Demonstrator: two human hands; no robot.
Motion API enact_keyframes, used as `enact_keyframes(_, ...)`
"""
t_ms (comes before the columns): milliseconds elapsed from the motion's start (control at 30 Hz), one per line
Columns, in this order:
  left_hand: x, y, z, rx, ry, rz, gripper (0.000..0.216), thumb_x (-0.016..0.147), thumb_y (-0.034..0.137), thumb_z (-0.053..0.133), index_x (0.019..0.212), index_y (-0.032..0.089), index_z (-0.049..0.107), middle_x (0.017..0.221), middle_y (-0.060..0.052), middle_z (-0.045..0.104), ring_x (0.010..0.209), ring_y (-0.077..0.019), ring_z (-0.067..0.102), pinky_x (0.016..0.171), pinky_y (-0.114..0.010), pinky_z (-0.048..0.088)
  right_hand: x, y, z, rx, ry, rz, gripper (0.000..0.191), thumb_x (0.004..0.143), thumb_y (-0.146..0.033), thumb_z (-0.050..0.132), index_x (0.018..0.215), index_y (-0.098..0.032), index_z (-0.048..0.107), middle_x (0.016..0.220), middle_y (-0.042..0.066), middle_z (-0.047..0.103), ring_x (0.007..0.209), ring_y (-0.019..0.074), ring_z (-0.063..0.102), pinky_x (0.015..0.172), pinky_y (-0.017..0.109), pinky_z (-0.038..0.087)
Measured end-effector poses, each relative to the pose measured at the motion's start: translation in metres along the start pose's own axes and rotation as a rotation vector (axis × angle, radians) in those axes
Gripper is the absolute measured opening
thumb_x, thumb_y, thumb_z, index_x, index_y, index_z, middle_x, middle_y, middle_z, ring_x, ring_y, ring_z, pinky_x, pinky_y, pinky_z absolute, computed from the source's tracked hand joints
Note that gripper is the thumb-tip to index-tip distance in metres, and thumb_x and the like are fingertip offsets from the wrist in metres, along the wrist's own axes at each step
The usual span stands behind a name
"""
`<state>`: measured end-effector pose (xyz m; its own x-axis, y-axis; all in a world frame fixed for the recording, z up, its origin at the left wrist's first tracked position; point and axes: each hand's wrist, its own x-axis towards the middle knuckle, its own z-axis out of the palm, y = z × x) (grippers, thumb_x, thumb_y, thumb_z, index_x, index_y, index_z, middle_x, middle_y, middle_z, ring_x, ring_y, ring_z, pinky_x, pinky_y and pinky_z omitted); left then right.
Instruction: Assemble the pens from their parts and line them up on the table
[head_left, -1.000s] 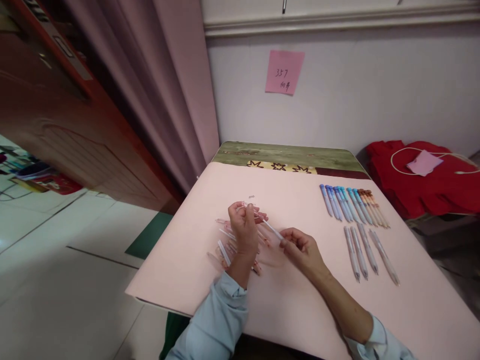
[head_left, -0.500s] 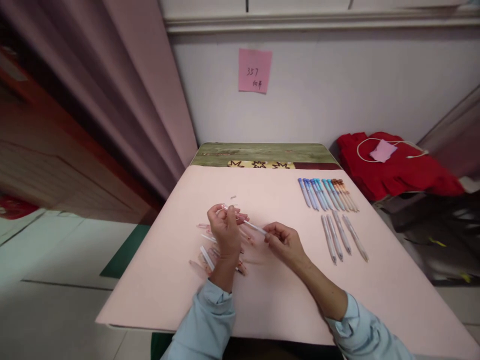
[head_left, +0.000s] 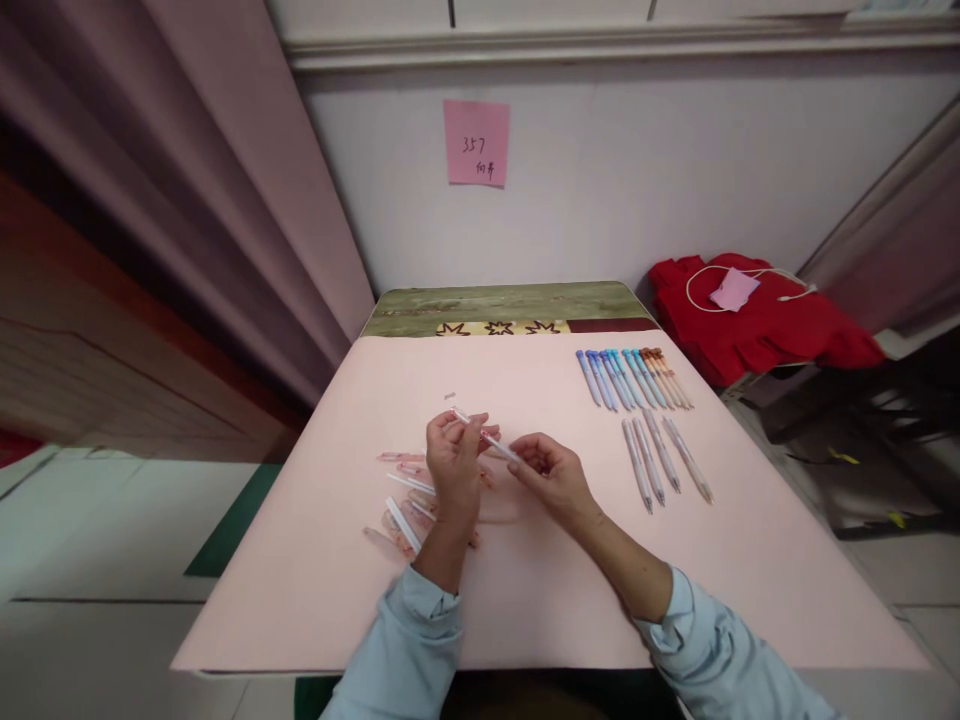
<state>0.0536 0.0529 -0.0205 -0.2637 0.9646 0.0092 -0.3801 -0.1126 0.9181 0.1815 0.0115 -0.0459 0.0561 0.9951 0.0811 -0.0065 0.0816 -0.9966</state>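
My left hand (head_left: 456, 465) is closed around a clear pen barrel (head_left: 461, 414) with pinkish marks, which slants above the table. Between finger and thumb, my right hand (head_left: 551, 475) pinches a thin white pen refill (head_left: 502, 447) at its lower right end. The refill lines up with the barrel, and its upper part reaches the left fingers; how deep it sits inside is hidden. Under and beside my left wrist lies a loose pile of pinkish clear pen parts (head_left: 379, 542) and white sticks (head_left: 403, 525), partly covered by the forearm.
To the right, a row of blue, teal and brown pens (head_left: 619, 380) lies above several clear-white pens (head_left: 649, 462). A small scrap (head_left: 449, 396) rests beyond my left hand. Red cloth (head_left: 757, 330) with a white cord sits beside the pink-covered table (head_left: 300, 610).
My right hand has moved closer to the left, so less of the white refill shows between them. The view has shifted slightly to the right.
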Motion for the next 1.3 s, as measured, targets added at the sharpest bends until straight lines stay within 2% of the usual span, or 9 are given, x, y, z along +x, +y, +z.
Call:
enact_keyframes(233, -0.0045, -0.0039, -0.0011, -0.111, -0.105, -0.224, 0.035, 0.068, 0.037, 0.080, 0.085, 0.014, 0.059, 0.081, -0.006, 0.073, 0.071, -0.0162, 0.071, 0.071, -0.029, 0.056, 0.0020, 0.0066, -0.0025, 0.031, 0.119, 0.023, 0.035, 0.070, -0.046, 0.079, 0.085, -0.020, 0.061, 0.073, 0.001, 0.061, 0.059, 0.0114, 0.049, 0.053, 0.024, 0.041)
enact_keyframes(533, -0.0073, -0.0014, -0.0023, -0.136, -0.215, -0.251, 0.030, 0.068, 0.031, 0.080, 0.085, 0.015, 0.061, 0.082, -0.006, 0.074, 0.073, -0.0145, 0.069, 0.076, -0.029, 0.055, -0.0025, 0.0040, -0.0037, 0.099, 0.090, 0.076, 0.032, 0.078, -0.051, 0.070, 0.076, -0.019, 0.063, 0.063, 0.001, 0.061, 0.053, 0.0115, 0.051, 0.050, 0.023, 0.041)
enact_keyframes(733, -0.0071, -0.0030, -0.0034, -0.118, -0.223, -0.236, 0.031, 0.070, 0.035, 0.078, 0.085, 0.015, 0.059, 0.081, -0.006, 0.073, 0.068, -0.0149, 0.069, 0.068, -0.029, 0.056, -0.0038, 0.0070, -0.0015, 0.129, 0.006, 0.132, 0.050, 0.090, -0.062, 0.048, 0.075, -0.017, 0.066, 0.054, 0.000, 0.057, 0.042, 0.0101, 0.045, 0.043, 0.023, 0.035)
enact_keyframes(833, -0.0050, -0.0022, -0.0051, -0.097, -0.155, -0.239, 0.035, 0.068, 0.037, 0.079, 0.085, 0.016, 0.057, 0.083, -0.006, 0.073, 0.067, -0.0157, 0.069, 0.059, -0.025, 0.054, -0.0030, 0.0053, -0.0005, 0.111, -0.033, 0.105, 0.038, 0.083, -0.056, 0.064, 0.090, -0.019, 0.063, 0.058, -0.003, 0.057, 0.047, 0.0100, 0.047, 0.046, 0.022, 0.036)
enact_keyframes(900, -0.0038, -0.0019, -0.0060, -0.076, -0.124, -0.245, 0.036, 0.068, 0.038, 0.080, 0.086, 0.016, 0.057, 0.084, -0.007, 0.073, 0.069, -0.0167, 0.070, 0.052, -0.020, 0.050, -0.0027, 0.0045, 0.0000, 0.118, -0.020, 0.096, 0.038, 0.075, -0.051, 0.075, 0.094, -0.022, 0.059, 0.062, -0.005, 0.057, 0.051, 0.0106, 0.049, 0.049, 0.022, 0.039)
enact_keyframes(1000, -0.0035, -0.0022, -0.0060, -0.051, -0.127, -0.265, 0.038, 0.068, 0.039, 0.079, 0.087, 0.016, 0.057, 0.086, -0.008, 0.073, 0.067, -0.0165, 0.070, 0.046, -0.018, 0.046, -0.0030, 0.0060, 0.0002, 0.141, 0.007, 0.133, 0.036, 0.078, -0.054, 0.071, 0.085, -0.021, 0.058, 0.063, -0.002, 0.061, 0.053, 0.0118, 0.054, 0.050, 0.023, 0.042)
enact_keyframes(1133, -0.0046, -0.0024, -0.0050, -0.071, -0.156, -0.263, 0.036, 0.068, 0.037, 0.080, 0.086, 0.015, 0.057, 0.084, -0.007, 0.073, 0.066, -0.0146, 0.069, 0.056, -0.022, 0.053, -0.0027, 0.0095, -0.0008, 0.150, 0.002, 0.206, 0.051, 0.087, -0.066, 0.051, 0.075, -0.018, 0.063, 0.059, 0.003, 0.063, 0.048, 0.0133, 0.054, 0.047, 0.025, 0.042)
enact_keyframes(1200, -0.0050, -0.0018, -0.0052, -0.075, -0.157, -0.249, 0.035, 0.068, 0.036, 0.080, 0.085, 0.015, 0.057, 0.083, -0.007, 0.073, 0.066, -0.0144, 0.069, 0.056, -0.022, 0.053, -0.0018, 0.0093, -0.0016, 0.108, 0.024, 0.178, 0.047, 0.083, -0.065, 0.057, 0.084, -0.018, 0.066, 0.060, 0.001, 0.062, 0.051, 0.0140, 0.055, 0.050, 0.026, 0.045)
enact_keyframes(1300, -0.0052, -0.0011, -0.0063, -0.036, -0.143, -0.251, 0.037, 0.069, 0.039, 0.078, 0.087, 0.016, 0.056, 0.085, -0.008, 0.073, 0.066, -0.0163, 0.069, 0.041, -0.016, 0.044, -0.0009, 0.0070, -0.0030, 0.036, 0.078, 0.097, 0.043, 0.070, -0.056, 0.077, 0.092, -0.021, 0.063, 0.062, -0.002, 0.060, 0.055, 0.0133, 0.055, 0.053, 0.024, 0.045)
